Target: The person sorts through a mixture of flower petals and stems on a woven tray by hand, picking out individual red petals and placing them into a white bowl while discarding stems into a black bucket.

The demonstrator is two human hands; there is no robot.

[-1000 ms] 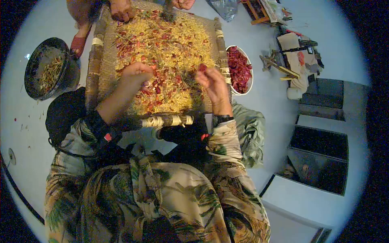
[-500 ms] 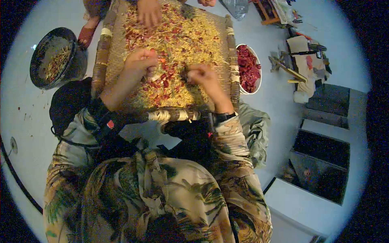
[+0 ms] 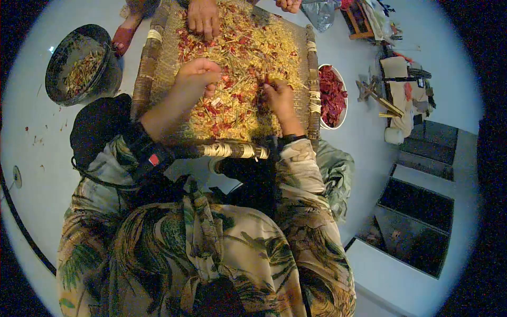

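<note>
bits [image 3: 226, 112] (red and yellow) beneath the fingers [image 3: 209, 65]

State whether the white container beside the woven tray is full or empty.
The white container isn't empty: red pieces cover most of its visible opening; their depth cannot be told.

We see pale floor [image 3: 364, 174] on both sides of the rack [image 3: 312, 79], a wooden frame [image 3: 361, 36] past its far right corner and dark panels [image 3: 417, 206] well beyond its near right corner.
</note>
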